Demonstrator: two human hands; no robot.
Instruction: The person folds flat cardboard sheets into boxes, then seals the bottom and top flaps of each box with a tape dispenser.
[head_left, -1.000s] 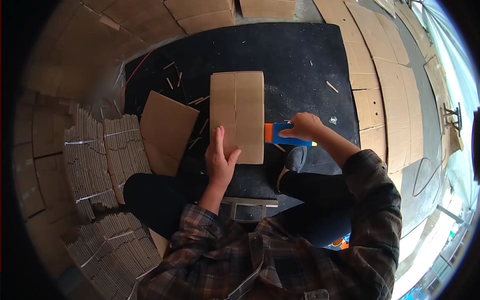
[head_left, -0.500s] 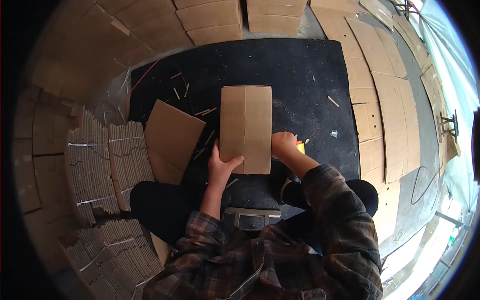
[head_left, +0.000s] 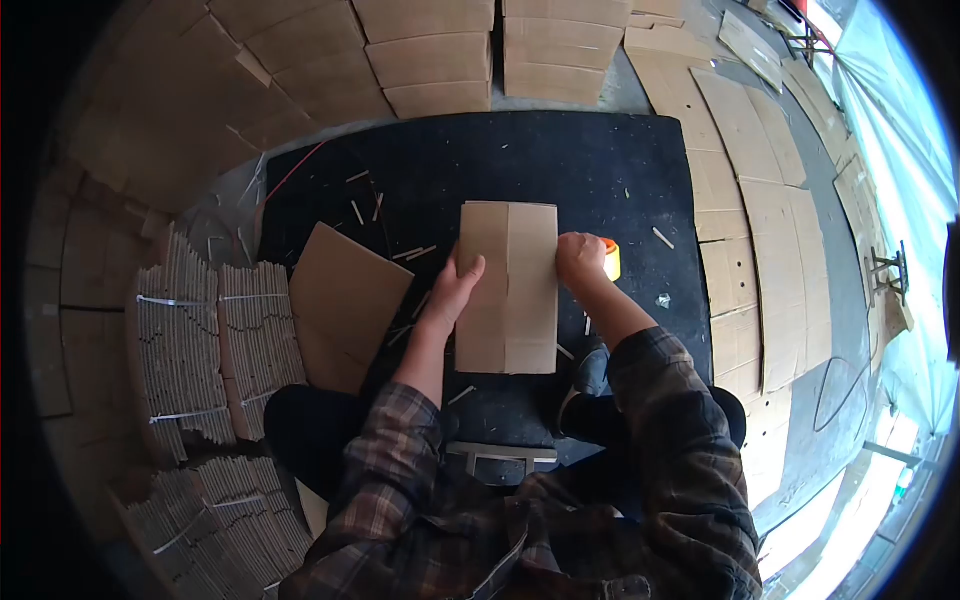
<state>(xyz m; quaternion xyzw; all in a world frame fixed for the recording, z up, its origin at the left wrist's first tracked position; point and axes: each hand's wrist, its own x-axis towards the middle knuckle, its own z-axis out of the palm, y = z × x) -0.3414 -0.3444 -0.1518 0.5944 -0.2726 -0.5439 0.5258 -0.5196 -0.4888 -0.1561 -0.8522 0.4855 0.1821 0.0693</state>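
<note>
A closed cardboard box (head_left: 507, 300) stands in front of me, a seam running down the middle of its top face. My left hand (head_left: 458, 290) grips its left side, thumb on the top face and the other fingers mostly hidden down the side. Against the upper right edge is my right hand (head_left: 582, 262), its fingers curled closed. A yellow and orange tape roll (head_left: 613, 262) sticks out past that hand, which partly hides it. To the left, a flat cardboard sheet (head_left: 345, 305) lies on the black mat (head_left: 600, 150).
Bundles of strapped flat cardboard (head_left: 185, 350) are stacked at my left. More stacked cardboard (head_left: 435, 60) stands behind the mat. Cardboard sheets (head_left: 770, 270) cover the floor at right. Small scraps (head_left: 414, 253) lie on the mat. A low metal-framed thing (head_left: 502, 455) sits between my legs.
My left hand has slid up the box's left side. The right hand has moved away from me along the right edge, and the tape roll has moved with it.
</note>
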